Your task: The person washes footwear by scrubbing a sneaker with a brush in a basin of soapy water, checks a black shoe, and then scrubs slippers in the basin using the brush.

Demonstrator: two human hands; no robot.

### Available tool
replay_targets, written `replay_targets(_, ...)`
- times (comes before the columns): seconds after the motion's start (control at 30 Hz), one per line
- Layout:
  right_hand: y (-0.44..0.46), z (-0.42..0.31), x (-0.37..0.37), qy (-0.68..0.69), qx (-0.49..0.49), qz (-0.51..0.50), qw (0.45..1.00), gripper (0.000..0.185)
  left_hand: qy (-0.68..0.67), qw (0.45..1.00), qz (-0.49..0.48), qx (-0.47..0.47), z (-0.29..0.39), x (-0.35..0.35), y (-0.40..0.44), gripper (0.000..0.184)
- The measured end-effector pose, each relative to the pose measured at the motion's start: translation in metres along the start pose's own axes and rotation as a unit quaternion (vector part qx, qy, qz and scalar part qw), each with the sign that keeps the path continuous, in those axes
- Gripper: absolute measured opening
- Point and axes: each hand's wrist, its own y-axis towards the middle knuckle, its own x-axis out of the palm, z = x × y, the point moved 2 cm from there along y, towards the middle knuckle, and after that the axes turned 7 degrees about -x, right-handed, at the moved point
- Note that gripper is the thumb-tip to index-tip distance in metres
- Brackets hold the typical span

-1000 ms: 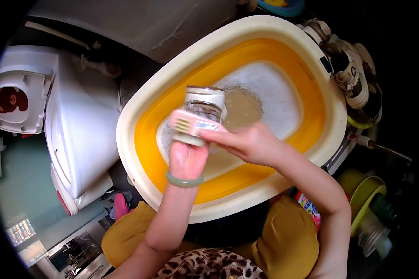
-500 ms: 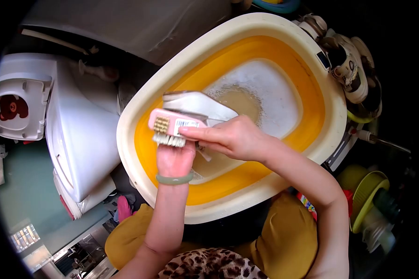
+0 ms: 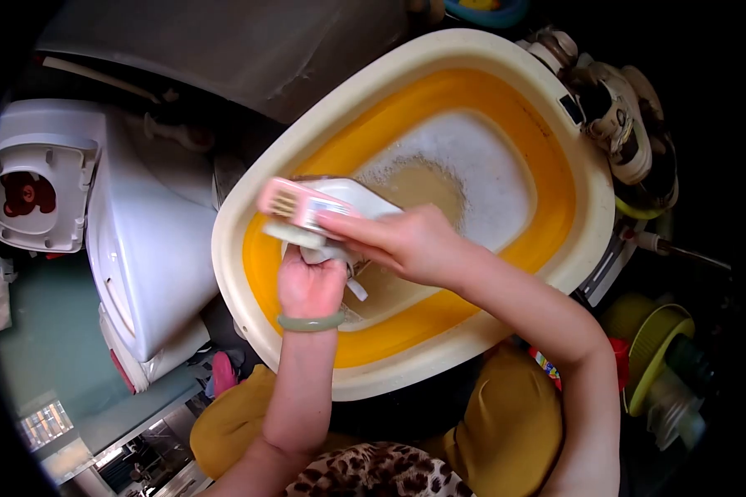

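Note:
A white shoe [image 3: 358,197] is held over the tub, partly hidden behind the brush. My left hand [image 3: 311,286], wearing a green bangle, grips it from below, palm up; a white strap-like piece of it hangs by the fingers. In my right hand [image 3: 423,244] is a pink scrub brush [image 3: 294,204], its pale bristles facing down towards the shoe and blurred by motion. Whether the bristles touch the shoe is hard to make out. Beneath both hands, the cream and yellow tub [image 3: 239,286] holds cloudy water with white foam [image 3: 493,166].
Several worn shoes [image 3: 630,137] stand beyond the tub's right side. A white toilet [image 3: 153,240] is close on the left. Green basins [image 3: 659,352] lie at the lower right, and a grey panel [image 3: 224,50] runs along the back.
The brush has shifted slightly up and left in my right hand. The shoe has tilted in my left hand, and more of its white strap-like part shows near the fingers.

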Motion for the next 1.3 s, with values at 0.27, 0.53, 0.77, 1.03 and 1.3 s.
replay_targets(0.27, -0.037, 0.0, -0.018, -0.012, 0.044, 0.038, 0.998, 0.046, 0.233, 0.958, 0.127, 0.11, -0.013, 0.014, 0.0, 0.037)
replay_targets(0.53, -0.065, -0.001, 0.01, -0.035, 0.048, 0.011, 0.998, 0.051, 0.266, 0.951, 0.142, 0.074, -0.04, -0.018, 0.001, 0.035)
replay_targets(0.77, -0.049, 0.004, 0.003, -0.04, 0.122, -0.101, 0.987, 0.052, 0.291, 0.932, 0.188, 0.106, -0.039, -0.027, 0.002, 0.034)
replay_targets(1.03, -0.086, -0.011, 0.008, 0.026, 0.1, -0.051, 0.993, 0.048, 0.37, 0.897, 0.184, 0.158, -0.02, -0.026, 0.004, 0.032)
replay_targets(1.3, -0.021, 0.009, 0.0, -0.038, 0.132, 0.013, 0.99, 0.046, 0.365, 0.899, 0.189, 0.154, -0.038, -0.023, 0.001, 0.028)
